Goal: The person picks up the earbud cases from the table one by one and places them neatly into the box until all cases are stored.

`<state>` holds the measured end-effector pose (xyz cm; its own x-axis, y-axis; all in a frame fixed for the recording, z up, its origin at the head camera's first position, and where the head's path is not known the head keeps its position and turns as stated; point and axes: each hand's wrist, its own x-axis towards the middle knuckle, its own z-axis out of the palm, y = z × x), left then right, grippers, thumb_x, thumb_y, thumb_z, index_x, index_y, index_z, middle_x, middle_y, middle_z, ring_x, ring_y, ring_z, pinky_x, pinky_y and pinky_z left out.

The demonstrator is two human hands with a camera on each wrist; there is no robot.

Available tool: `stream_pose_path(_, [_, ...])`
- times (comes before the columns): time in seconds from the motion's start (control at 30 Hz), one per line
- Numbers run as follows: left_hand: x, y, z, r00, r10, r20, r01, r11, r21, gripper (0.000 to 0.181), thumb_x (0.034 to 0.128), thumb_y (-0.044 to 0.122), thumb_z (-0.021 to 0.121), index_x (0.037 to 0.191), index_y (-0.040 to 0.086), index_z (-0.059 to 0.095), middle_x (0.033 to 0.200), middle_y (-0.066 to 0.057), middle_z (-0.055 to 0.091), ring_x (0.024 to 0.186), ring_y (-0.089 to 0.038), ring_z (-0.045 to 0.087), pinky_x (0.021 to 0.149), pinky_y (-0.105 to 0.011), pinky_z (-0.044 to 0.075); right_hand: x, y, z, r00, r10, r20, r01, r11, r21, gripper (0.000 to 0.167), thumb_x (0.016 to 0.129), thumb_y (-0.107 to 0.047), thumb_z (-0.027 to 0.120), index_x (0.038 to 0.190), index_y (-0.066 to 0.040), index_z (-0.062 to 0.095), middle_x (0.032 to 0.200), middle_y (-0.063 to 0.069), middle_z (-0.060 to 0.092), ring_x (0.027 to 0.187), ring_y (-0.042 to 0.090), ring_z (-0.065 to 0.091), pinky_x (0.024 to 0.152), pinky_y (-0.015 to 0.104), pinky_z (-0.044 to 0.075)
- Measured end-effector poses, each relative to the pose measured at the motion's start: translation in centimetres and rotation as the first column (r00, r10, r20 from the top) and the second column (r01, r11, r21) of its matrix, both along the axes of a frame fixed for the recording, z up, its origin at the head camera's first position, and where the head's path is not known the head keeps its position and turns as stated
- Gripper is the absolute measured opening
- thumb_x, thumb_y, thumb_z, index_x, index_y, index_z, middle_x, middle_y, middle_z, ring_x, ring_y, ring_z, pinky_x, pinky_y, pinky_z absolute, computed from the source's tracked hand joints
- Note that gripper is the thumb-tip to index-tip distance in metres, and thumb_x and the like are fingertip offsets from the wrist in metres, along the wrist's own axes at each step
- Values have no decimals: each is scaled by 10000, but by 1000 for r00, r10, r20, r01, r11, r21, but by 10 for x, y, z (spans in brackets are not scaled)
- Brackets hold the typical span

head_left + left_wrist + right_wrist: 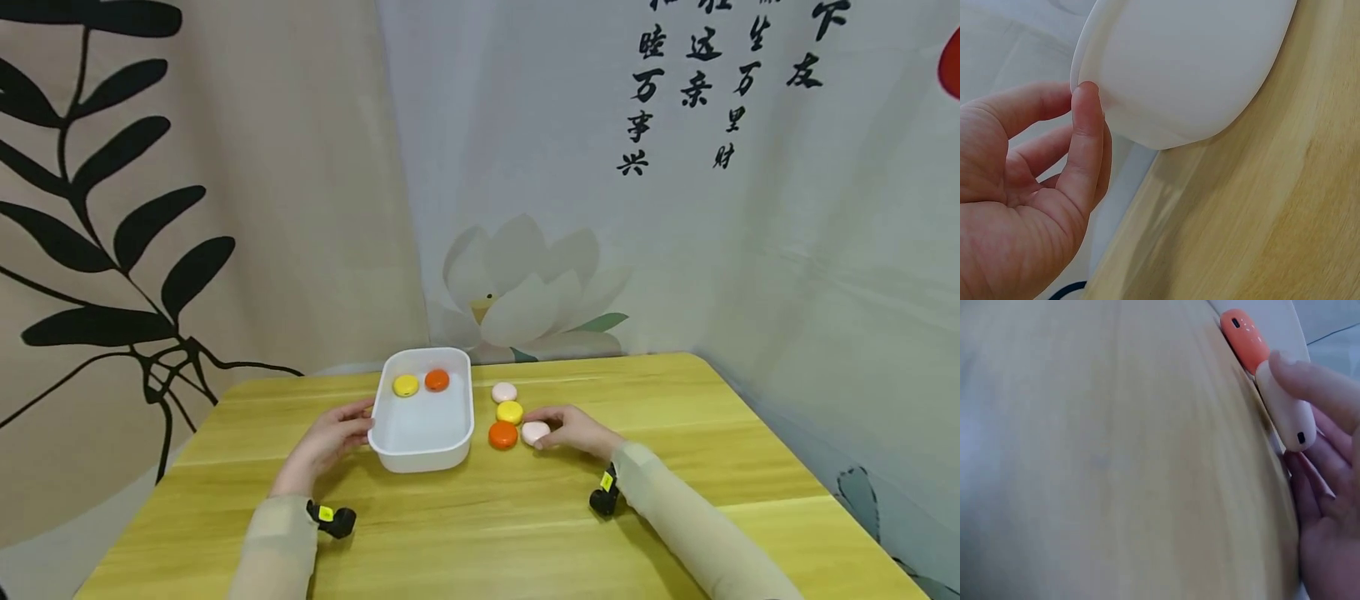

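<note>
Pick-up step, prob.: nearer pale disc (534, 433), on bench (525, 533) R of white tray (423, 460), is pinched by R hand (576, 429); tray rim held by L hand (327, 440). Steady lift prob. needed. Disc's edge slot (1301, 437) shown only by R wrist cam; tray's yellow disc (406, 385) + orange disc (437, 380), only by head cam.

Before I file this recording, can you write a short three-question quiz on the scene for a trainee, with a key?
1. How many discs lie inside the white bin?
2. True or false: in the head view, the left hand touches the bin's right side.
3. Which disc does the right hand pinch? A) orange B) yellow C) pale pink

Key:
1. Two: a yellow disc and an orange disc.
2. False; it touches the left side.
3. C, a pale pink disc.
</note>
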<state>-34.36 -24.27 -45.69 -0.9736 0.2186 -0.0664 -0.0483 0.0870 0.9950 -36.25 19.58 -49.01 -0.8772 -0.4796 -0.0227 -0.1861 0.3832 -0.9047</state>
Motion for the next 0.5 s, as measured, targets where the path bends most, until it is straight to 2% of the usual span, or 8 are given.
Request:
stream_pose_path(0.37, [-1, 1, 1, 1000, 4, -10, -4, 1000, -5, 531, 970, 6, 534, 1451, -98, 331, 1211, -278, 483, 897, -200, 615, 770, -251, 544, -6, 4, 1, 1000, -13, 6, 14, 999, -33, 530, 821, -166, 785, 1294, -10, 603, 1252, 118, 609, 1096, 222, 548, 932, 346, 460])
stream_pose_path(0.5, [0, 2, 1, 1000, 30, -3, -30, 999, -13, 513, 970, 6, 534, 1444, -82, 362, 1212, -262, 488, 894, -198, 613, 767, -249, 545, -9, 4, 3, 999, -26, 19, 27, 999, -40, 540, 814, -178, 791, 1296, -21, 604, 1248, 108, 611, 1096, 218, 551, 931, 349, 461])
